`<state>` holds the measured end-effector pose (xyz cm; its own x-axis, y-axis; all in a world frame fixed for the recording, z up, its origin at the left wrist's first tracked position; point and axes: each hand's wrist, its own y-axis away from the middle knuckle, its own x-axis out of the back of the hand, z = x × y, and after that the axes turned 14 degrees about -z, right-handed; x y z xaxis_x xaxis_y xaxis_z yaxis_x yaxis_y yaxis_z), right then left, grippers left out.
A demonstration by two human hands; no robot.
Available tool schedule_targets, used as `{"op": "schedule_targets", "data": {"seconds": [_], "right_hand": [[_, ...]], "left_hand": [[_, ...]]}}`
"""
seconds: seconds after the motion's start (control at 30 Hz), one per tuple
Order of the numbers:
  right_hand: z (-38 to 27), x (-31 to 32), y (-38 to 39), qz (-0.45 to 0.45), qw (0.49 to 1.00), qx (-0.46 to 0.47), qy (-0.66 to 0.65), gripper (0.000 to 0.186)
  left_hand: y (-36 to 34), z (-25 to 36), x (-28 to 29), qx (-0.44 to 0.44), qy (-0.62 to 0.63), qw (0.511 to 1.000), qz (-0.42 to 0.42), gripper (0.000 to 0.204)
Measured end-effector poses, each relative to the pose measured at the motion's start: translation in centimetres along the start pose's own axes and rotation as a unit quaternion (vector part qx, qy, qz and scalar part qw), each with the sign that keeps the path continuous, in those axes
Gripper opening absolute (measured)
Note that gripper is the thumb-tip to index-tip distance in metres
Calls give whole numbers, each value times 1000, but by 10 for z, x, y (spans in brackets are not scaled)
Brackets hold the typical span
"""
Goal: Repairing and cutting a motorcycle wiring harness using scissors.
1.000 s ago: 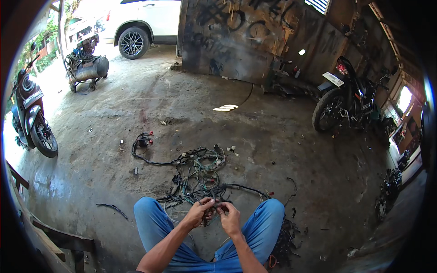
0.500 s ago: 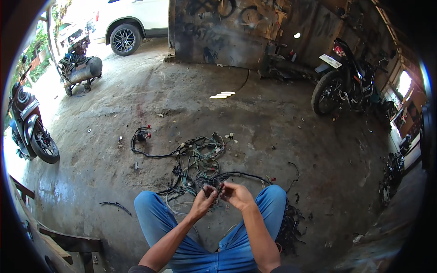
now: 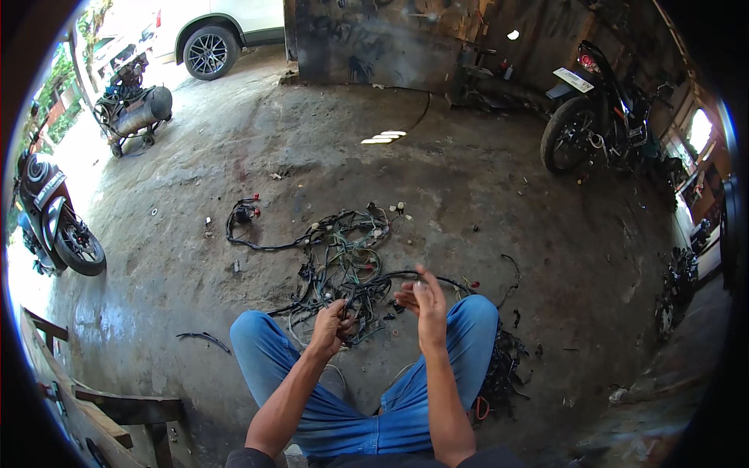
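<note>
A tangled wiring harness [image 3: 360, 261] of black, green and pale wires lies on the concrete floor ahead of my knees. Several white and red connectors hang from its ends. My left hand [image 3: 331, 326] is closed around the near part of its wires, thumb on top. To the right, my right hand [image 3: 426, 306] is lifted with its fingers spread and nothing in them. A black wrapped branch of the harness runs behind that hand toward my right knee. What lies inside my left fist is mostly hidden.
Black scraps [image 3: 505, 363] and a red loop-shaped thing [image 3: 482, 408] lie beside my right leg. A wooden bench [image 3: 133, 407] stands at lower left. Farther off are two motorbikes [image 3: 79, 248] [image 3: 568, 134], an air compressor [image 3: 140, 115] and a white car [image 3: 226, 23].
My hands were together at the wires. My right hand has let go and moved up and right, opening. My left hand has shifted slightly left, still gripping. The view has tilted a little downward.
</note>
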<state>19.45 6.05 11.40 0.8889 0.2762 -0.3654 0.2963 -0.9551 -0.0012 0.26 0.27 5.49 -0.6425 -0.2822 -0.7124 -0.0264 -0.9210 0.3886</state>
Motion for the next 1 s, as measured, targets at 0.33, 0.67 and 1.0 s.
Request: {"op": "schedule_targets", "data": {"seconds": [0.33,0.67,1.0], "right_hand": [[71,-9,19,-187,968,-160,50,42],[95,-24,33,-36,992,-121,-7,30],[33,-21,-4,24,999,6,35,14]], "left_hand": [[5,3,1,172,61,982,-52,23],[0,-7,-3,106,-133,984,-50,14],[8,-4,-35,44,-54,994,-84,22]]}}
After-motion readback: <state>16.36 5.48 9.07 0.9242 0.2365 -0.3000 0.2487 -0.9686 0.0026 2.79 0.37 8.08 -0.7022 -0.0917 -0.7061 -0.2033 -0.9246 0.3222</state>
